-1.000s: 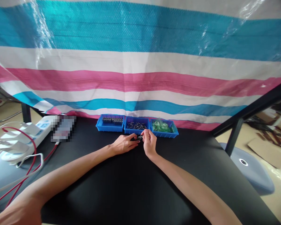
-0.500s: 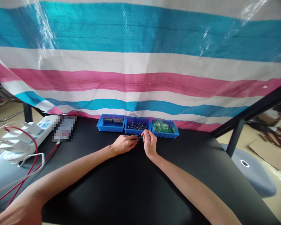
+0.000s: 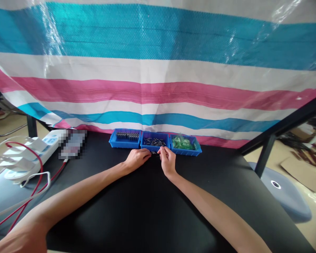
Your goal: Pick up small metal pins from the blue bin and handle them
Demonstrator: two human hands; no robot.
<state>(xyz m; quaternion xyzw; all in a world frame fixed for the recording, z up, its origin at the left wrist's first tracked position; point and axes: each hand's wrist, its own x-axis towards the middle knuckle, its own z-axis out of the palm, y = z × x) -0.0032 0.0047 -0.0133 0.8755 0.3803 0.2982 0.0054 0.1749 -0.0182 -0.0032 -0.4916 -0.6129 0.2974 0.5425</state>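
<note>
My left hand (image 3: pixel 137 159) is closed in a pinch in front of the middle bin, and a small shiny metal piece (image 3: pixel 153 153) shows at its fingertips. Across a narrow gap, my right hand (image 3: pixel 168 162) is also pinched, with a thin dark metal rod (image 3: pixel 158 155) sticking out from its fingers. The blue middle bin (image 3: pixel 145 148) holds many loose thin metal rods (image 3: pixel 155 141), too small to tell whether they are screws or bits. The left blue bin (image 3: pixel 123 144) contains rows of short metal cylinders (image 3: pixel 127 135). Green plastic packets (image 3: pixel 183 142) fill the right blue bin (image 3: pixel 186 151).
A black table (image 3: pixel 137 211) lies under my forearms. On its left are a white power strip (image 3: pixel 48 140) with chargers, red and white cables (image 3: pixel 40 175), and a pixelated device (image 3: pixel 72 144). A striped sheet (image 3: pixel 158 91) hangs behind the bins; a grey stool (image 3: pixel 284 196) stands right.
My left hand has drawn slightly left and its fingers have closed up more, widening the gap between the hands. My right hand has barely moved.
</note>
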